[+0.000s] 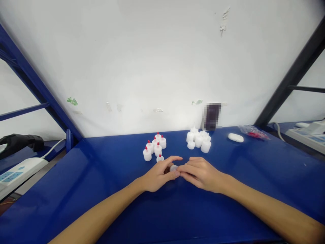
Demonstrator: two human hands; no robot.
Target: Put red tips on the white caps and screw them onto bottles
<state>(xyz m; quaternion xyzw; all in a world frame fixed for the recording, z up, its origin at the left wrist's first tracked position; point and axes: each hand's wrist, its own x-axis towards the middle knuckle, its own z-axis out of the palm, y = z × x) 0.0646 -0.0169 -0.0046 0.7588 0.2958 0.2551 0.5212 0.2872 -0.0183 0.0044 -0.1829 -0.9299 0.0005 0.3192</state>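
Observation:
Near the middle of the table, my left hand (158,174) is closed around a small whitish round piece (173,167), likely part of a bottle; most of it is hidden by the fingers. My right hand (200,173) meets it from the other side, with thumb and fingertips pinched at the piece's edge. Whether a second small part sits in that pinch I cannot make out. Just beyond my left hand stands a white nozzle cap with a red tip (159,158). Behind it is a group of several small white bottles with red-tipped nozzles (157,149).
Several white bottles and caps without red tips (198,139) cluster at the back right. Further right lie a white oval case (236,137) and a clear bag of red pieces (255,133). A pixelated dark object (212,116) leans on the wall. A power strip (19,174) is at left.

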